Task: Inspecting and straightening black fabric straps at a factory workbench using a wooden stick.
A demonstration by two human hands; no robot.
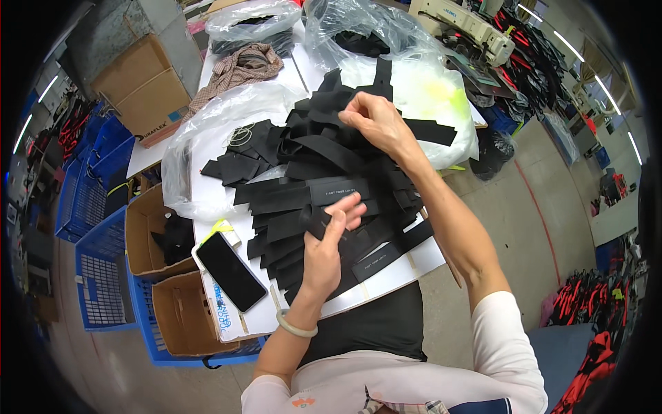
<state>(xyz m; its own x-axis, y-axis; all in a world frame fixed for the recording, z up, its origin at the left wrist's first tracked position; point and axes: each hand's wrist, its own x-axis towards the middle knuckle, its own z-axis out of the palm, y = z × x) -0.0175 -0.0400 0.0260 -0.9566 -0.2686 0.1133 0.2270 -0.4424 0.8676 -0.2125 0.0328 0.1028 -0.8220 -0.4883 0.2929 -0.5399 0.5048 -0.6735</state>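
Note:
A thick heap of black elastic straps (303,200) is spread over the white table in front of me, several with small pale print. My left hand (329,238) is at the near side of the heap, thumb and fingers closed on a black strap (314,219) whose end stands up beside the thumb. Higher up and to the right, my right hand (378,123) hovers over the far part of the heap. Its thumb and forefinger are pinched together; whatever lies between them is too small to make out.
A black phone (232,272) rests at the table's left edge, by cardboard boxes (183,314) in blue crates (103,276). Clear plastic bags (227,114), a checked cloth (241,72) and a coil of pale cord (240,136) surround the heap. A sewing machine (476,34) stands far right.

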